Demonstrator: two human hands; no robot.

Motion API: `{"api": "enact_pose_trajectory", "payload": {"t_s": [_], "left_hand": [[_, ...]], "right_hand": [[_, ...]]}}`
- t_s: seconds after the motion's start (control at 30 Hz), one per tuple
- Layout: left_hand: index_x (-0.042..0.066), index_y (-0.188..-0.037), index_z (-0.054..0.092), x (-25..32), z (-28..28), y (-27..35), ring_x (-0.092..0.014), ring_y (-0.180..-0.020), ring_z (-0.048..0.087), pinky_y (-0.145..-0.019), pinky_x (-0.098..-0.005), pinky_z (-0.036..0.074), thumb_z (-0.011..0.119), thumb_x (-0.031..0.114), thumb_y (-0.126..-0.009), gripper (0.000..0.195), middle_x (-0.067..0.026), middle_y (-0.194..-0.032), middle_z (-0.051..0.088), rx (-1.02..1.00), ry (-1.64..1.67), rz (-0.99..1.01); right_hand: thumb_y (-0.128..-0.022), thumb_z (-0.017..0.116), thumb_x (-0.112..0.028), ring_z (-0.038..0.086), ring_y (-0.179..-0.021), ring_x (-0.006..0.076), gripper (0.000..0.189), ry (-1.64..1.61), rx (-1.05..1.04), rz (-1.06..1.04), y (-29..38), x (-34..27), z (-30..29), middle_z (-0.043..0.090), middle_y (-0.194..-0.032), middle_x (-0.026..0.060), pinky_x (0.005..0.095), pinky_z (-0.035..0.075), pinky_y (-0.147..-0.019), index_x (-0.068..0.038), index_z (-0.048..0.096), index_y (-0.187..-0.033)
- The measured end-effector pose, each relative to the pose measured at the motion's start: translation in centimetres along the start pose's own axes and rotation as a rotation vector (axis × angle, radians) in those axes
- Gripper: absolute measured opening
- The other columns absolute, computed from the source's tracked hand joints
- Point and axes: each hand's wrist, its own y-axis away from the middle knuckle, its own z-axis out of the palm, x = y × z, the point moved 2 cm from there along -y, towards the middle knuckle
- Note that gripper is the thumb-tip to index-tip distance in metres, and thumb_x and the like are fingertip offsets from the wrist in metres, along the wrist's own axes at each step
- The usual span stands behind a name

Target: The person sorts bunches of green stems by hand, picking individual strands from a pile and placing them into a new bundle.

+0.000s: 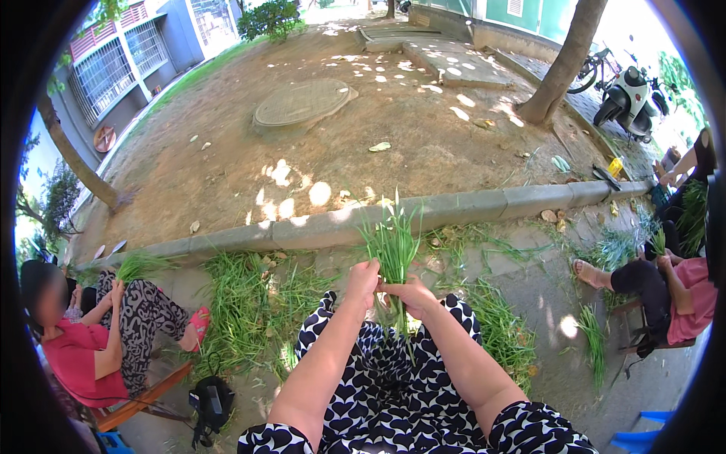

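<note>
Above my knees, a bunch of long green leafy stalks (392, 241), which look like garlic chives, stands upright with a few pale tips. My right hand (414, 296) is closed around its lower part, the stem ends hanging below toward my lap. My left hand (362, 279) grips the bunch from the left side, its fingers bent at the stalks and partly hidden. On the pavement left of my legs lies a wide heap of loose green stalks (241, 306). Another heap of green stalks (502, 323) spreads beside my right knee.
A stone curb (448, 214) runs across in front of me, with bare soil behind. At left sits a person (85, 357) holding stalks; a black bag (212, 403) lies nearby. Another seated person (689, 292) at right holds stalks. A small bundle of stalks (593, 343) lies on the pavement.
</note>
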Motion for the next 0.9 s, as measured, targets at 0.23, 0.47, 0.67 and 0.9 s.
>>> {"api": "enact_pose_trajectory", "payload": {"t_s": [0.23,0.47,0.67,0.9], "left_hand": [[-0.001,-0.092,0.056,2.8,-0.7,-0.5,-0.019,-0.063,0.048,-0.053,-0.0307,0.040,0.045,0.013,-0.092,0.018,-0.0097,-0.081,0.057,-0.091,0.258,-0.083],[-0.003,-0.101,0.056,1.5,-1.1,-1.4,-0.024,-0.084,0.058,-0.076,-0.0378,0.050,0.041,0.013,-0.095,0.023,-0.0131,-0.095,0.061,-0.209,0.469,-0.072],[-0.005,-0.105,0.054,2.2,0.8,0.7,-0.025,-0.092,0.060,-0.086,-0.0399,0.048,0.039,0.016,-0.096,0.028,-0.0144,-0.102,0.061,-0.270,0.478,-0.052],[-0.002,-0.108,0.057,1.7,-0.5,0.3,-0.021,-0.097,0.061,-0.085,-0.0366,0.049,0.040,0.019,-0.097,0.029,-0.0115,-0.103,0.063,-0.227,0.230,0.025]], "right_hand": [[-0.072,0.067,-0.001,0.057,-0.055,0.0175,0.014,-0.209,0.086,0.110,0.2,-0.7,-1.6,0.058,-0.066,0.0076,0.0310,0.047,-0.050,-0.001,0.060,-0.084],[-0.076,0.067,-0.002,0.060,-0.068,0.0169,0.020,-0.124,-0.033,0.076,-0.4,0.0,-1.0,0.062,-0.081,0.0084,0.0326,0.051,-0.058,-0.002,0.061,-0.095],[-0.076,0.068,-0.004,0.060,-0.068,0.0165,0.023,-0.128,-0.041,0.086,-0.2,-0.1,-1.2,0.062,-0.082,0.0075,0.0318,0.052,-0.059,0.000,0.060,-0.098],[-0.076,0.067,-0.004,0.062,-0.069,0.0178,0.021,-0.120,-0.028,0.102,0.2,-0.5,-0.6,0.063,-0.082,0.0091,0.0315,0.053,-0.061,0.000,0.060,-0.096]]}}
